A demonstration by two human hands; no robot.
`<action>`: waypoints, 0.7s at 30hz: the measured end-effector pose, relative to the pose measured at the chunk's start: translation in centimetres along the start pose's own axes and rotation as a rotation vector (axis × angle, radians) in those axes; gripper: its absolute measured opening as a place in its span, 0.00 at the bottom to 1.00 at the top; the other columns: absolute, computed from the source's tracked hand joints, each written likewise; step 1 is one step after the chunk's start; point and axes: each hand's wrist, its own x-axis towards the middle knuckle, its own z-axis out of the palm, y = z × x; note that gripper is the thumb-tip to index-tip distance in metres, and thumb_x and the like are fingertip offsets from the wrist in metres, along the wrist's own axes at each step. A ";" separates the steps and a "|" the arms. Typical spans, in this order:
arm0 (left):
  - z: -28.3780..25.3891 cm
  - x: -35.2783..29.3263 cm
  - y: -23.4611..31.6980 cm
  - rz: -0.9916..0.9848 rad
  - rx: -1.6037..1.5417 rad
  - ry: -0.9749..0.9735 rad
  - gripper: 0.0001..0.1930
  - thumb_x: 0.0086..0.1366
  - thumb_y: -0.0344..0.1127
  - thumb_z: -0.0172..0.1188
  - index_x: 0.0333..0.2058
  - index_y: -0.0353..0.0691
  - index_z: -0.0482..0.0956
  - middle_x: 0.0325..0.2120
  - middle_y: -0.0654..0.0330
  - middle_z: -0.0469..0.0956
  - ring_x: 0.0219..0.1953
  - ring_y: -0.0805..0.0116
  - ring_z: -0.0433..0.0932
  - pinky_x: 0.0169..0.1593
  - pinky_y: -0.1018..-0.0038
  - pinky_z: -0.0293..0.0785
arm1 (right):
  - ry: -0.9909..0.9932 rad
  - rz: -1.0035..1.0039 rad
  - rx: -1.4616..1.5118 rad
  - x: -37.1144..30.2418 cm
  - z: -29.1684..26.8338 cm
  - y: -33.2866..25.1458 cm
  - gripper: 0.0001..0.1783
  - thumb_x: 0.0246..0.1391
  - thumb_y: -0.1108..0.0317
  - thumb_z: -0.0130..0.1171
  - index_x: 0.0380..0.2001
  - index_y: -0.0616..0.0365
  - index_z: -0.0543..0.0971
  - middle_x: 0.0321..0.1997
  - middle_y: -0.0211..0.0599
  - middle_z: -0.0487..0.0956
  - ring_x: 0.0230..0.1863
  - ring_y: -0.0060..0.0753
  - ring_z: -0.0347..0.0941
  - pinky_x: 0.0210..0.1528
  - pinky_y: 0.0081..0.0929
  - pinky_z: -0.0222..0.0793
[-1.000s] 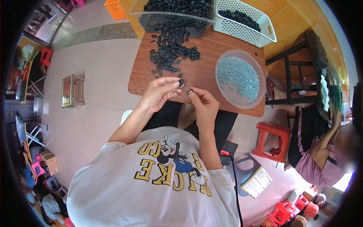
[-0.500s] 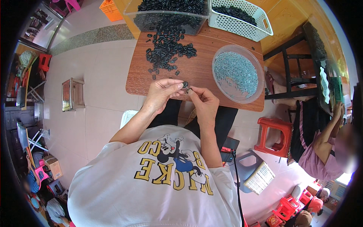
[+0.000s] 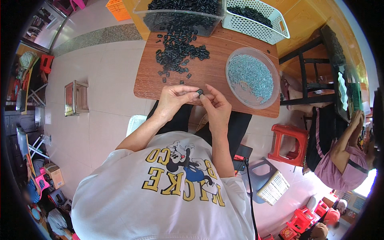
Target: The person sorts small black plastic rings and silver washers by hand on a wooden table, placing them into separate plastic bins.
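Note:
A small black oval plastic piece (image 3: 199, 92) is pinched between the thumb and fingers of my left hand (image 3: 173, 100), just off the table's near edge. My right hand (image 3: 217, 109) meets it from the other side, its thumb tip against the piece and its index finger raised beyond it. Any smaller part between the fingertips is too hidden to make out. Beyond my hands, many like black pieces (image 3: 176, 54) lie loose on the brown wooden table (image 3: 212, 74). To the right stands a round clear tub (image 3: 276, 94) of small silvery-blue screws (image 3: 250, 76).
A clear bin (image 3: 182, 18) and a white perforated basket (image 3: 276, 37), both with black pieces, stand at the table's far edge. Red stool (image 3: 288, 144) and grey-blue stool (image 3: 262, 172) are at my right. Another person (image 3: 344, 160) sits farther right. A small wooden stool (image 3: 76, 98) stands left.
My hands have come closer together at the black piece. My right index finger has lifted away from the thumb, which now presses at the piece. The view has shifted slightly.

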 end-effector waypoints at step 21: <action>-0.4 -1.1 -1.4 0.327 0.418 -0.051 0.11 0.58 0.28 0.60 0.41 0.35 0.79 0.37 0.59 0.76 0.35 0.74 0.74 0.38 0.80 0.72 | -0.016 -0.071 -0.055 -1.5 -0.2 0.9 0.14 0.50 0.77 0.60 0.43 0.60 0.80 0.33 0.28 0.79 0.31 0.14 0.71 0.35 0.12 0.68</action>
